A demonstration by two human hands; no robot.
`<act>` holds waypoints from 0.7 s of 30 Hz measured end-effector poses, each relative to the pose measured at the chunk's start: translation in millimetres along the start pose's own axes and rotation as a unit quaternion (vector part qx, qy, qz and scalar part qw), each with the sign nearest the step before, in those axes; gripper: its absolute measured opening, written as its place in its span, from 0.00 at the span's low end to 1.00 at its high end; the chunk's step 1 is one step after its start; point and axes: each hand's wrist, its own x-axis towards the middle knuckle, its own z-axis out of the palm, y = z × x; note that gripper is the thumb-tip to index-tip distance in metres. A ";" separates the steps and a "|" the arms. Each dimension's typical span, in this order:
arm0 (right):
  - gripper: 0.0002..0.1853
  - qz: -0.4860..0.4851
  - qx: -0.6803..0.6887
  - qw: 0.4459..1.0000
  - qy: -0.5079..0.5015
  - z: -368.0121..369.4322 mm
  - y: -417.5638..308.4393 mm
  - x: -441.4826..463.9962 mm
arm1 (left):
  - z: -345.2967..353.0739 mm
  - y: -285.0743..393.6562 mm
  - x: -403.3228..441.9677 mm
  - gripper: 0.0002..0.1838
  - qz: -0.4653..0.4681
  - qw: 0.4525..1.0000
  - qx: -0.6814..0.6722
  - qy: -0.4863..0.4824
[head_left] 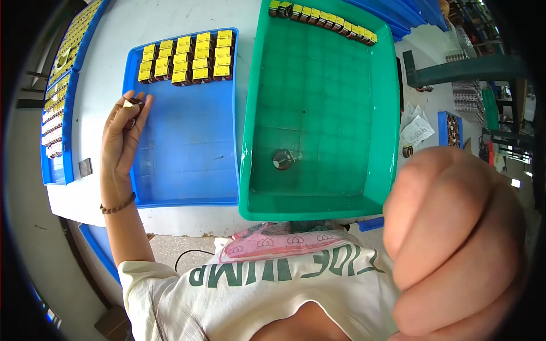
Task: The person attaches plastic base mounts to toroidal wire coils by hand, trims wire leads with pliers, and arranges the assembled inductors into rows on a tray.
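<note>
My left hand [122,122] is closed on a small coil block [133,107] with dark brown sides and a pale top, mostly covered by my fingers. It is over the left edge of a blue tray [185,196], just below rows of yellow-topped coil blocks [181,65] at the tray's far end. My right hand [455,244] is very close to the camera, its fingers curled into a fist. Whatever it may hold is hidden. Beyond it, a green tray [318,207] contains one dark round piece [282,159] and a line of yellow-topped blocks [321,20] along its far wall.
More blue trays [69,165] filled with yellow- and white-topped blocks stand at the far left. A dark square piece [85,167] lies on the white table [91,190]. On the right are a green metal bar [466,71], papers [416,129] and a small blue tray [442,129].
</note>
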 end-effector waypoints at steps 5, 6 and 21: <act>0.06 -0.010 0.011 1.000 0.000 5.8 -22.9 -19.5 | -9.8 -12.6 1.1 0.14 0.018 0.994 0.104 -0.023; 0.06 -0.012 0.011 1.000 0.000 15.4 -15.3 -8.0 | -5.9 -13.2 0.6 0.14 0.020 0.992 0.125 -0.016; 0.05 -0.052 0.052 0.996 -0.046 18.0 -47.7 -30.3 | -1.5 -35.4 22.1 0.15 0.141 0.881 0.445 0.072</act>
